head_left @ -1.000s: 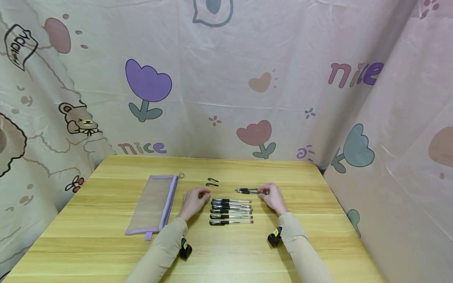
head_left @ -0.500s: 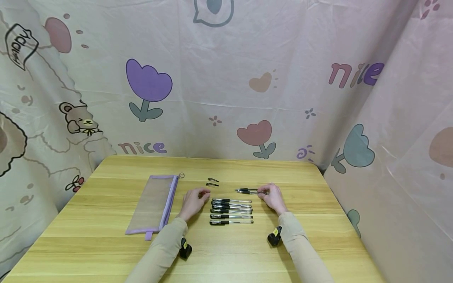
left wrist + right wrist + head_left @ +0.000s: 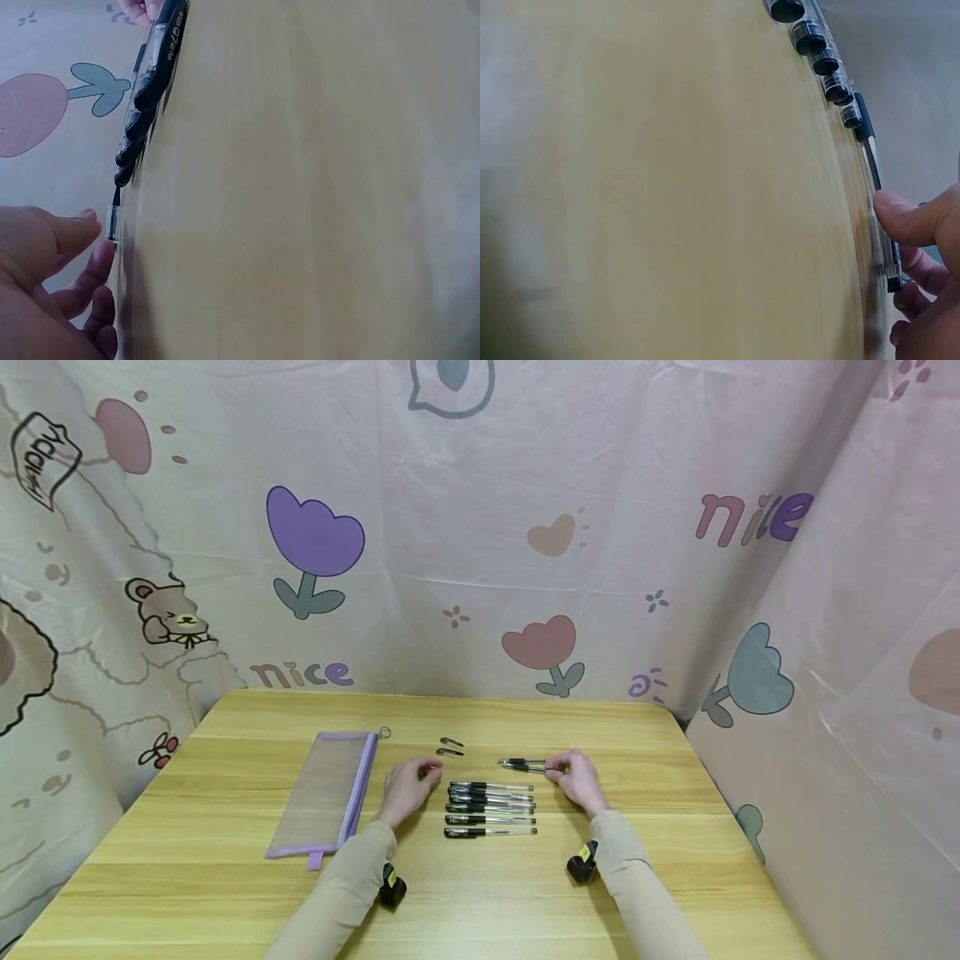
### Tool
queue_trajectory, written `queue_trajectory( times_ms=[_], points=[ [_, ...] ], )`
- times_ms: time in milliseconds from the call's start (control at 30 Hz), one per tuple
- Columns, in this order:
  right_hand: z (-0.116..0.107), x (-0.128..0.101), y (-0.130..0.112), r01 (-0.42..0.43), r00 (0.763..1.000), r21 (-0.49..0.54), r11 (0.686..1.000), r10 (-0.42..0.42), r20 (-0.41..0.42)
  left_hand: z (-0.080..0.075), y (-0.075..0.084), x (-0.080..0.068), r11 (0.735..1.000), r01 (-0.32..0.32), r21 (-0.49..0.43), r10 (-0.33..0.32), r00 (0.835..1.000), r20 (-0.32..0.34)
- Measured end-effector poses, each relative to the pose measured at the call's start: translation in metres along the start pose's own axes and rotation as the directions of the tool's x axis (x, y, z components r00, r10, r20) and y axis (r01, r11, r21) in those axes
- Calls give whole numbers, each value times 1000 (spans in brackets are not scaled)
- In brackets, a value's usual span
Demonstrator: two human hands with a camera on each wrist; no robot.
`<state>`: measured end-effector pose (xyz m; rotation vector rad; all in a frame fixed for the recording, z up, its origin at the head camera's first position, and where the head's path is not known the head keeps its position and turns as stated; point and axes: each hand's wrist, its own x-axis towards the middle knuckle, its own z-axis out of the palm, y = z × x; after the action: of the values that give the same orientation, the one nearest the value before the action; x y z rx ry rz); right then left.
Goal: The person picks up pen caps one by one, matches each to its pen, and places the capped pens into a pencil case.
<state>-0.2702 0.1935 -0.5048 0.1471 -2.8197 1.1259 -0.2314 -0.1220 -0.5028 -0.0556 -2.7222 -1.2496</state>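
My left hand [image 3: 407, 791] rests on the table left of a row of several capped black gel pens [image 3: 487, 832]. In the left wrist view its thumb and fingers are parted and hold nothing, with a clear pen cap [image 3: 112, 223] just beyond the fingertips. Two pen caps [image 3: 450, 752] lie behind that hand in the head view. On the right, two uncapped pens [image 3: 517, 764] lie side by side, tips pointing left. My right hand [image 3: 579, 779] is at their back ends, thumb and fingers pinching a clear-barrelled pen [image 3: 889, 251].
A mesh zip pouch [image 3: 322, 793] with purple edging and a ring lies flat on the left of the wooden table [image 3: 480, 902]. A patterned curtain [image 3: 450, 568] hangs behind and at both sides. Black wrist cameras [image 3: 582, 862] hang by the forearms.
The left hand has shifted very slightly left. The right fingers have drawn in a little around the pen ends; the pens and caps lie as before.
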Motion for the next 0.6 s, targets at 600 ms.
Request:
queue_trajectory(
  times_ms=[600],
  points=[
    [-1,-8,-5,33,999,43,999,-34,5,0,-6,14,1000,-20,-10,19,995,-99]
  ],
)
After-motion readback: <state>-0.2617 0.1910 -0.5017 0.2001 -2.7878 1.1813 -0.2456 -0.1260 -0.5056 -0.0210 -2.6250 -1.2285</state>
